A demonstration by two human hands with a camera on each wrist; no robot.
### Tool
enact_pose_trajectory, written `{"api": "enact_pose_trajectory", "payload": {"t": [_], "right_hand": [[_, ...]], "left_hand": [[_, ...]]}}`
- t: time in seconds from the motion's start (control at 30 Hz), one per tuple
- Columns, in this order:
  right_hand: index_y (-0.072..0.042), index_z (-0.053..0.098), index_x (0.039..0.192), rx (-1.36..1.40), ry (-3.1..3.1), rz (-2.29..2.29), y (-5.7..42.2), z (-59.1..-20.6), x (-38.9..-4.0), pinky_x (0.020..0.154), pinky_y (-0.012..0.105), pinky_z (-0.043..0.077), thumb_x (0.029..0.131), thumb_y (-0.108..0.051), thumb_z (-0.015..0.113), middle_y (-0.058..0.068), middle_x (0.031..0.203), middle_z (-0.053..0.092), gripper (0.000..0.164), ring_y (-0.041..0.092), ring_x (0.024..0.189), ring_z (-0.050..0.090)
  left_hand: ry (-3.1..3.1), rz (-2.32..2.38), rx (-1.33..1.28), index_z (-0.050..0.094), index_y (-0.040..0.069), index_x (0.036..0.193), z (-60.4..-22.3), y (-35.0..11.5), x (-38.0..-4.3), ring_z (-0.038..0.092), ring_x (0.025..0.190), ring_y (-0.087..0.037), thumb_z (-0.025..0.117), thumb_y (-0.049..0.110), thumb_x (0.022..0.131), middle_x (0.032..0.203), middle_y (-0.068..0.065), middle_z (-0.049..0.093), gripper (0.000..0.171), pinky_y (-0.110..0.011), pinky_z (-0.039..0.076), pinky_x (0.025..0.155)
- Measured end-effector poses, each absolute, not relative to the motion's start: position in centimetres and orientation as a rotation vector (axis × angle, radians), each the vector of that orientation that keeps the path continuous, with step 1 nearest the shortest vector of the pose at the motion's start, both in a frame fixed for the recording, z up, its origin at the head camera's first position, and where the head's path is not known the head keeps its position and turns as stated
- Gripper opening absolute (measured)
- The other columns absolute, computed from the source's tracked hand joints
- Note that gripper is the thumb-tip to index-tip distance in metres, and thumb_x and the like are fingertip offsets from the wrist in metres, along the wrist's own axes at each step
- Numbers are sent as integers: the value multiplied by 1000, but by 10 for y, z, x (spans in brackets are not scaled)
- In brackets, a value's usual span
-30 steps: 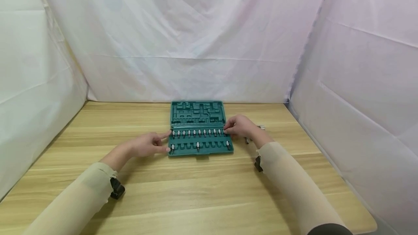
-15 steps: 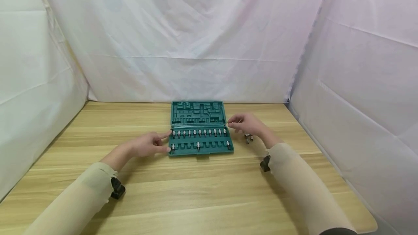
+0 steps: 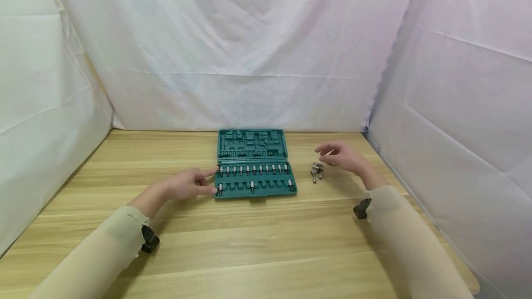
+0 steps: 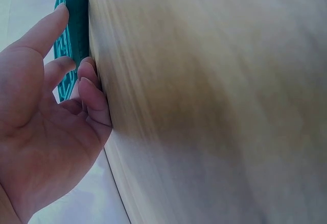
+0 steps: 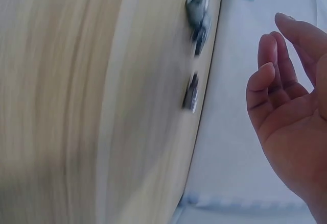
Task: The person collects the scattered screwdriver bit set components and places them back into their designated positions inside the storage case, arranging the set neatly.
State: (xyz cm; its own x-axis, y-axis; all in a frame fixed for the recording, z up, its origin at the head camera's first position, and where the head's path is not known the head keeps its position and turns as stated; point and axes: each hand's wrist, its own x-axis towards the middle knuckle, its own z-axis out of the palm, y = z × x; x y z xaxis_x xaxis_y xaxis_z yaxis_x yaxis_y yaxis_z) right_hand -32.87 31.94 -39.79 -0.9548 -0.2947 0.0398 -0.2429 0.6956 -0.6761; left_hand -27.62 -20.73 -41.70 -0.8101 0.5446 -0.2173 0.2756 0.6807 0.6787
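A green plastic bit-socket case (image 3: 253,193) lies unfolded on the table. Its far row is filled with bit sockets (image 3: 254,170); the near row holds one at each end and one in the middle (image 3: 252,186). My left hand (image 3: 184,183) touches the case's left edge with thumb and index finger spread apart. In the left wrist view its other fingers (image 4: 94,99) bend loosely beside the green wall (image 4: 77,25). My right hand (image 3: 341,157) hovers with relaxed fingers and nothing in them, just beyond a small pile of loose bit sockets (image 3: 317,172) right of the case.
The wooden table (image 3: 249,243) carries the case near its back edge. White cloth (image 3: 232,59) hangs behind and at both sides. A dark wrist camera (image 3: 149,240) sits under the left sleeve, another camera (image 3: 362,209) under the right.
My right hand has left the right end of the case's far row and moved right, over toward the loose bit sockets, uncovering them. The left hand has stayed at the case's edge.
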Motion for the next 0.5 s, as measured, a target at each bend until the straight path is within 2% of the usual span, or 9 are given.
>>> {"api": "enact_pose_trajectory", "payload": {"t": [0.1,0.27,0.5], "right_hand": [[-6,72,140,-394,2845,-1103,335,-399,-329,90,47,60,106,-23,75,17,131,72,38,31,111,71],[-3,75,133,-332,2904,-1032,354,-401,-327,88,35,55,105,-21,75,19,128,75,33,29,112,69],[-2,77,128,-276,2884,-930,371,-405,-327,87,34,53,105,-17,74,19,123,77,27,26,106,68]], "left_hand": [[2487,911,637,27,17,175,-417,-208,-276,46,74,-19,74,40,107,84,-3,57,86,-31,42,67],[2485,910,646,27,16,175,-417,-207,-275,46,74,-18,74,40,107,85,-3,56,86,-31,42,67],[2485,914,642,28,18,175,-417,-207,-276,44,72,-18,74,40,107,82,-2,54,86,-31,41,66]]}}
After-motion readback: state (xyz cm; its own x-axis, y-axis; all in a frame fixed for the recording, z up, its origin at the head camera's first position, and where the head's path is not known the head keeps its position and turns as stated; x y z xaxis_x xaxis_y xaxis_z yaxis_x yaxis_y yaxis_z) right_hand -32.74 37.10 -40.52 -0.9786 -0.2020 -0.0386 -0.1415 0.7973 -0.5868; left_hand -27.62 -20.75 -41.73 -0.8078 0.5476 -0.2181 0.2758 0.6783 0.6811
